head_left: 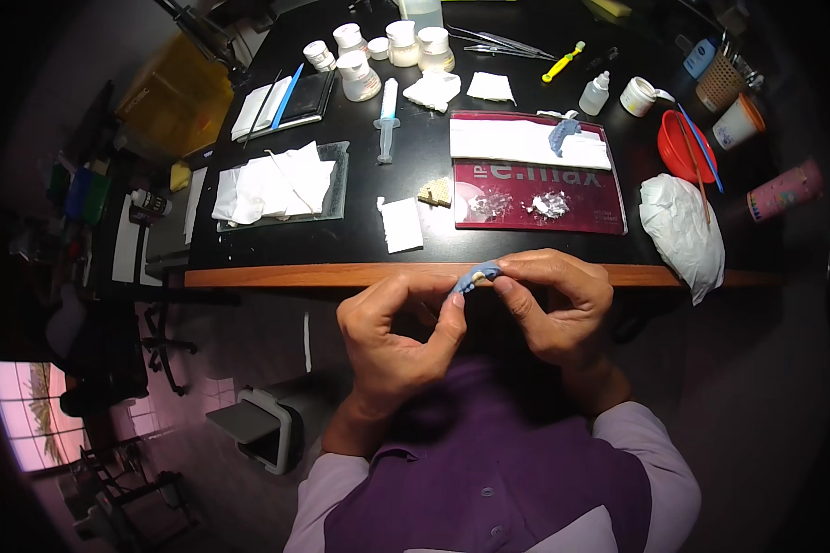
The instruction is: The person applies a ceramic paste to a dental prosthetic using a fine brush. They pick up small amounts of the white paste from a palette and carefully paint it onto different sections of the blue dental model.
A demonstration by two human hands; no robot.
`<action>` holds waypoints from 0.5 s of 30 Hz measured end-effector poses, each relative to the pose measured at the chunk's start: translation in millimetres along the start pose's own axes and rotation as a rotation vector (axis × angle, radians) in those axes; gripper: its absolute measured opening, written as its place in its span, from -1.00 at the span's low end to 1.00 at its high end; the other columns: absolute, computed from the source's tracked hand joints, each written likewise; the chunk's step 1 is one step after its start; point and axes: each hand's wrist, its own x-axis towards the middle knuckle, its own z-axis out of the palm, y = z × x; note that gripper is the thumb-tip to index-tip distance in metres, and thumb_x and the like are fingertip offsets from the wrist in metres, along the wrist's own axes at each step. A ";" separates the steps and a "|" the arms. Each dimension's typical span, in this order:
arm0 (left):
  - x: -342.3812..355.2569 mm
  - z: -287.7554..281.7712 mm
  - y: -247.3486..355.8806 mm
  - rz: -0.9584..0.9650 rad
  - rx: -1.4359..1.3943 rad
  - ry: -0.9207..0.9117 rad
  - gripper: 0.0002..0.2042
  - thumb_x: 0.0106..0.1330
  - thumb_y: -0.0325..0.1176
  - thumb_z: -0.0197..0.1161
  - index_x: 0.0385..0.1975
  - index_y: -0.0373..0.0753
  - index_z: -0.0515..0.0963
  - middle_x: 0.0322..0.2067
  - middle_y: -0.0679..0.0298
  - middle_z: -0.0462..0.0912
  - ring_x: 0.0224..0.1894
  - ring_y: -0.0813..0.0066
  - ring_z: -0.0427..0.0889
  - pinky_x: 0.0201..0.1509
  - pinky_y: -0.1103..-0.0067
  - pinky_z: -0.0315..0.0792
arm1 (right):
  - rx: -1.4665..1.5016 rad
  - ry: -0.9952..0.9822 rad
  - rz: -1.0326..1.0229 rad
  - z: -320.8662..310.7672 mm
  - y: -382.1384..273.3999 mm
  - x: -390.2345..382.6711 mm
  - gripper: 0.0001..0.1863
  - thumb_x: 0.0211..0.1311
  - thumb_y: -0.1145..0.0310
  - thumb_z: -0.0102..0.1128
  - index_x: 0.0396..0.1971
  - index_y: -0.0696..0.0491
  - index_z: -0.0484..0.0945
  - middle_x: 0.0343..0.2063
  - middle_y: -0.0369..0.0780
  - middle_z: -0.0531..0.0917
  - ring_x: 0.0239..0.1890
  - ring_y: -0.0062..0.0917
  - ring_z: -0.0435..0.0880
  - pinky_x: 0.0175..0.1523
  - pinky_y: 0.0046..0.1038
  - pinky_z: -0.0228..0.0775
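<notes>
Grips a blue, curved arch piece [479,268] with both hands, the left hand [398,327] and the right hand [559,304] each closed in a thumb-and-finger pinch at opposite ends. Leaves the middle mostly exposed, probably to keep the cream, tooth-like inset [479,276] in view. Holds the piece in the air at the near edge of the desk [314,245], apparently for close, steady handling. Note the matt-looking blue body and small rounded lobes. Note, beyond, the glossy dark red slab [592,218] under a flat white paper strip [496,138], likely padding for a second, rough-edged blue piece [563,137]; also crumbly white residue [551,205] on the bare near part.
</notes>
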 end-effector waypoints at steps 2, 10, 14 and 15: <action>-4.0 2.9 -2.6 -0.017 -0.010 -0.014 -0.90 0.18 -0.63 0.42 -0.32 -0.37 0.69 -0.48 0.23 0.77 -0.49 0.63 0.73 -0.38 0.71 0.52 | -0.014 0.005 0.007 -0.8 2.1 0.5 -0.86 0.19 0.64 0.44 -0.24 0.23 0.73 -0.29 -0.05 0.80 -0.25 -0.44 0.83 -0.14 -0.53 0.65; -10.1 10.9 -5.9 -0.143 -0.100 -0.032 -0.77 0.21 -0.62 0.44 -0.13 -0.42 0.68 -0.35 0.20 0.80 -0.34 0.63 0.75 -0.28 0.71 0.56 | 0.012 0.025 -0.002 -2.7 8.9 -1.8 -0.87 0.19 0.66 0.40 -0.25 0.23 0.72 -0.31 -0.07 0.80 -0.26 -0.42 0.83 -0.13 -0.50 0.66; -6.9 10.3 -8.3 -0.130 -0.063 -0.075 -0.72 0.21 -0.61 0.45 -0.06 -0.43 0.69 -0.33 0.20 0.80 -0.31 0.63 0.75 -0.25 0.72 0.56 | 0.007 0.017 -0.017 -2.8 8.1 -1.5 -0.86 0.19 0.66 0.40 -0.25 0.23 0.72 -0.31 -0.07 0.80 -0.27 -0.44 0.83 -0.16 -0.51 0.65; -5.7 9.9 -9.9 -0.102 -0.041 -0.092 -0.71 0.21 -0.61 0.45 -0.05 -0.44 0.69 -0.33 0.21 0.80 -0.31 0.63 0.74 -0.25 0.72 0.56 | 0.008 0.021 -0.021 -2.2 8.2 -1.4 -0.86 0.19 0.66 0.40 -0.25 0.23 0.72 -0.31 -0.07 0.80 -0.28 -0.45 0.82 -0.17 -0.51 0.65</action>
